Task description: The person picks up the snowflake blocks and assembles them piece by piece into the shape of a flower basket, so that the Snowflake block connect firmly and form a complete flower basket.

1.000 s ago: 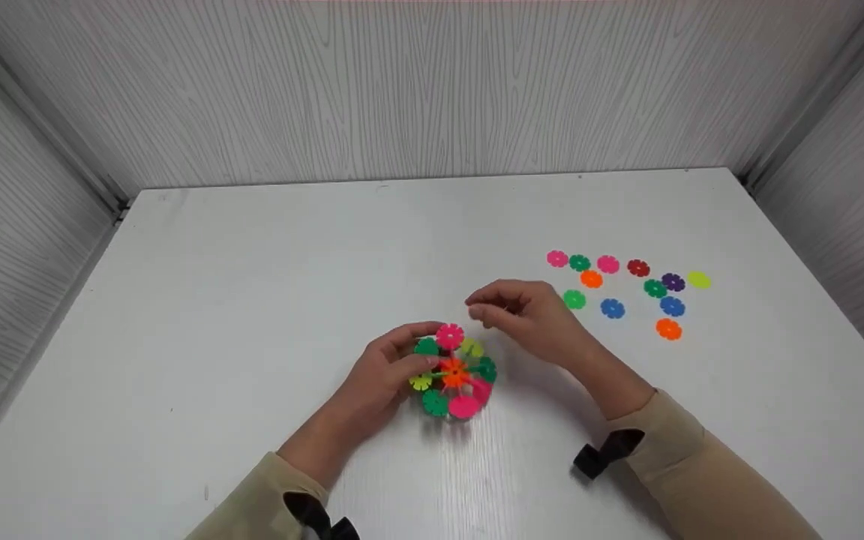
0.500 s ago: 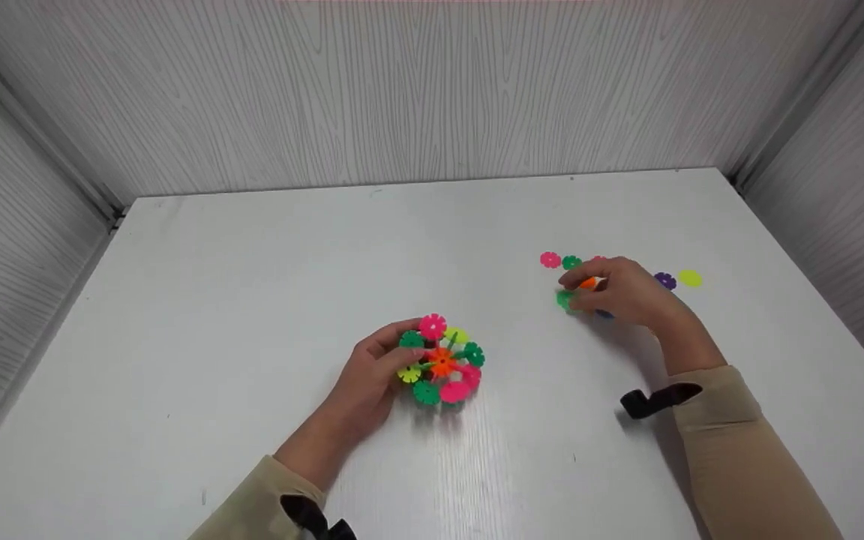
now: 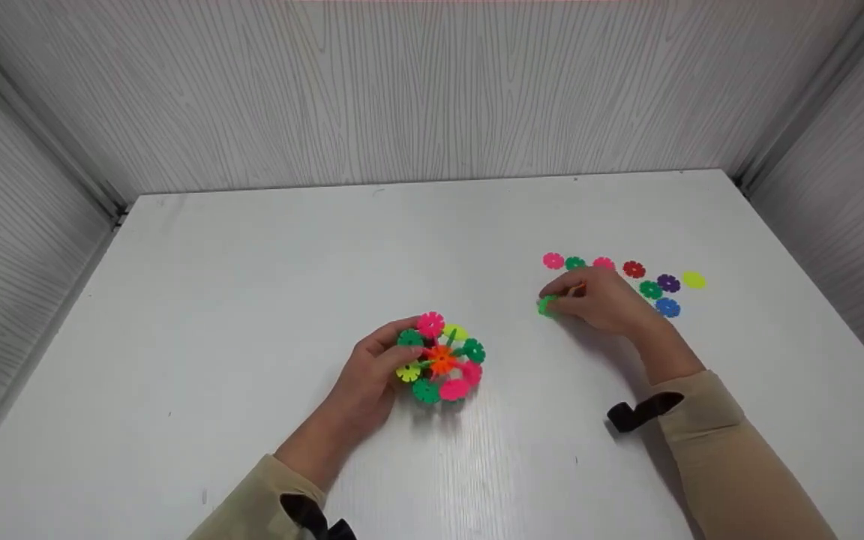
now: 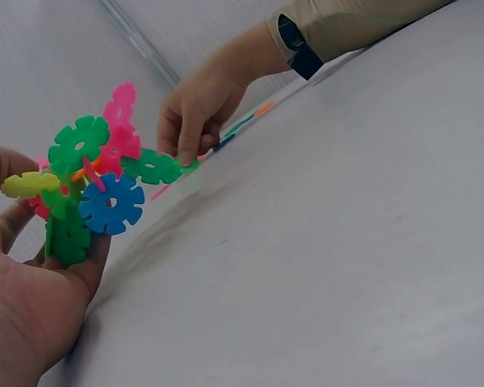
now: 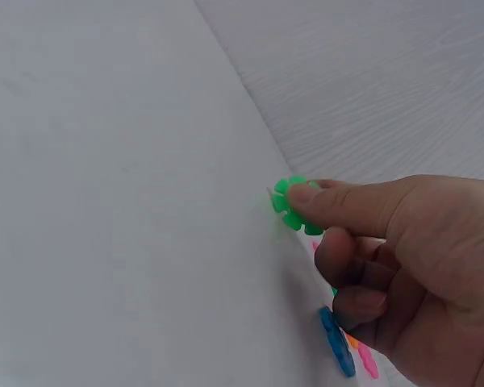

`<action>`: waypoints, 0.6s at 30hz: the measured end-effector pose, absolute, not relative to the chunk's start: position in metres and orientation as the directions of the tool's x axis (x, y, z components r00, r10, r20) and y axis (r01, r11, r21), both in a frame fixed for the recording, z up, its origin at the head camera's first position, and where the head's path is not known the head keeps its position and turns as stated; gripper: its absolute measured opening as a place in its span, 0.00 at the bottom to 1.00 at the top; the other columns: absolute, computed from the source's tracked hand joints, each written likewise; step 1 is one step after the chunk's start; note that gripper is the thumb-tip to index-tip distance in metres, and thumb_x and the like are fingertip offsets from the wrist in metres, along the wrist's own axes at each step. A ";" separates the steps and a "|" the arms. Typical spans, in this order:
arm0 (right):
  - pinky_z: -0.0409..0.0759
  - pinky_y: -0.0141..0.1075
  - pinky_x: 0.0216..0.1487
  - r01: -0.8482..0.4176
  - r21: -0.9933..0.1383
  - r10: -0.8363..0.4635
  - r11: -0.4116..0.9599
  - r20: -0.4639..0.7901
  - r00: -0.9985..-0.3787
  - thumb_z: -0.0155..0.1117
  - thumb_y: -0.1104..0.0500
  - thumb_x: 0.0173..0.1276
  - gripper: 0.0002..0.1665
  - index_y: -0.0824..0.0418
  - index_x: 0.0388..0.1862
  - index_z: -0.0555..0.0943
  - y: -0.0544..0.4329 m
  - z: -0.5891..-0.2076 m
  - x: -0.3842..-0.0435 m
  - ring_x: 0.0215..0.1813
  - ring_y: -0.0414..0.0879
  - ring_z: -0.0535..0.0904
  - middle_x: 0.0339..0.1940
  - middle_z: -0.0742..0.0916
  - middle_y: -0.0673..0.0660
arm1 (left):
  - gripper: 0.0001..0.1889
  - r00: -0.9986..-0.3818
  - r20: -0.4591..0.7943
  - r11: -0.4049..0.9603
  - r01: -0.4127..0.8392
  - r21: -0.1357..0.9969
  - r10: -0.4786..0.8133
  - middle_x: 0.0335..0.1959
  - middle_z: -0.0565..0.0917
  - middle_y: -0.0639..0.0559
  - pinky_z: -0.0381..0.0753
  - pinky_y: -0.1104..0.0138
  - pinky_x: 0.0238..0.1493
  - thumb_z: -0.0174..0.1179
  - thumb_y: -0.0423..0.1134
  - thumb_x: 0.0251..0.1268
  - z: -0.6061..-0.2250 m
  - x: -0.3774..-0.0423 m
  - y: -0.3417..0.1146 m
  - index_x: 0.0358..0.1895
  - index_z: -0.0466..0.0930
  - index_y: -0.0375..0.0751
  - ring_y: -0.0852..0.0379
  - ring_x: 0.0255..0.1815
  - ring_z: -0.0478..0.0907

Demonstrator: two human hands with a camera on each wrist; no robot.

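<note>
My left hand (image 3: 368, 371) grips a ball-like cluster of interlocked plastic snowflake discs (image 3: 441, 360), with pink, green, yellow and orange pieces facing up. In the left wrist view a blue disc (image 4: 111, 205) also shows on the cluster's underside, and the fingers curl around its far side. To the right, my right hand (image 3: 601, 300) pinches a light green notched disc (image 5: 291, 203) between thumb and forefinger. In the right wrist view its other fingers are curled in, and the disc is held close over the white table.
Loose discs lie at the right of the white table (image 3: 252, 285): a pink disc (image 3: 553, 260), a red disc (image 3: 634, 269), a purple disc (image 3: 669, 283), a blue disc (image 3: 667, 307) and several others. The right hand hides some. Grey wood-grain panels (image 3: 402, 90) enclose the back and sides.
My right hand has moved from beside the cluster out to the loose discs and taken hold of the light green one. The left hand still holds the cluster, nearly in place.
</note>
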State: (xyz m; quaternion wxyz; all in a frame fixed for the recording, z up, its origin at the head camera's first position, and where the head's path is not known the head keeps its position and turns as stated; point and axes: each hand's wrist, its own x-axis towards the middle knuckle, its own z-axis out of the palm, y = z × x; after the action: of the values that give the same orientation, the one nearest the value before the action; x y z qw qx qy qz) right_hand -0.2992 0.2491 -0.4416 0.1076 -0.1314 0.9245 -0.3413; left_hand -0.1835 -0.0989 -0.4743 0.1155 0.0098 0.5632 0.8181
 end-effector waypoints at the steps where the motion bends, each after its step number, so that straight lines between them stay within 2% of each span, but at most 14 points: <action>1: 0.84 0.40 0.46 -0.167 -0.679 -0.316 0.715 -0.100 -0.943 0.73 0.56 0.73 0.12 0.49 0.54 0.92 0.244 -0.442 -0.298 0.49 0.53 0.81 0.49 0.88 0.53 | 0.23 -0.972 -0.116 -0.343 -0.181 0.922 0.203 0.70 0.74 0.41 0.77 0.64 0.70 0.61 0.29 0.71 -0.474 -0.183 -0.099 0.68 0.80 0.35 0.46 0.73 0.68; 8: 0.86 0.38 0.41 -0.174 -0.842 -0.384 0.510 -0.042 -0.922 0.73 0.50 0.75 0.09 0.48 0.50 0.91 0.201 -0.435 -0.280 0.40 0.53 0.87 0.44 0.90 0.55 | 0.26 -0.967 -0.171 -0.391 -0.233 0.890 0.189 0.74 0.72 0.41 0.76 0.63 0.70 0.57 0.28 0.71 -0.472 -0.182 -0.098 0.72 0.74 0.33 0.45 0.75 0.67; 13: 0.85 0.38 0.39 -0.264 -0.896 -0.454 0.358 0.080 -0.887 0.72 0.53 0.76 0.08 0.53 0.49 0.90 0.176 -0.426 -0.262 0.37 0.54 0.87 0.40 0.90 0.63 | 0.24 -0.966 -0.164 -0.402 -0.233 0.886 0.199 0.71 0.73 0.41 0.77 0.63 0.70 0.55 0.28 0.69 -0.471 -0.182 -0.098 0.68 0.75 0.32 0.46 0.72 0.70; 18: 0.89 0.43 0.42 -0.336 -0.903 -0.502 0.269 0.167 -0.849 0.70 0.56 0.77 0.08 0.57 0.48 0.89 0.156 -0.425 -0.246 0.35 0.52 0.88 0.38 0.90 0.58 | 0.22 -0.964 -0.159 -0.404 -0.234 0.884 0.212 0.67 0.75 0.41 0.78 0.63 0.69 0.56 0.28 0.67 -0.471 -0.183 -0.097 0.65 0.76 0.35 0.45 0.70 0.72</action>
State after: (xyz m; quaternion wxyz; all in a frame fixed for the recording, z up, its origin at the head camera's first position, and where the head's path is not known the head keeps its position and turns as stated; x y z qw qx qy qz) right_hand -0.2457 0.1562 -0.4247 0.0760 -0.2642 0.7928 -0.5439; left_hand -0.1826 -0.0974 -0.4713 0.1331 -0.0106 0.5293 0.8378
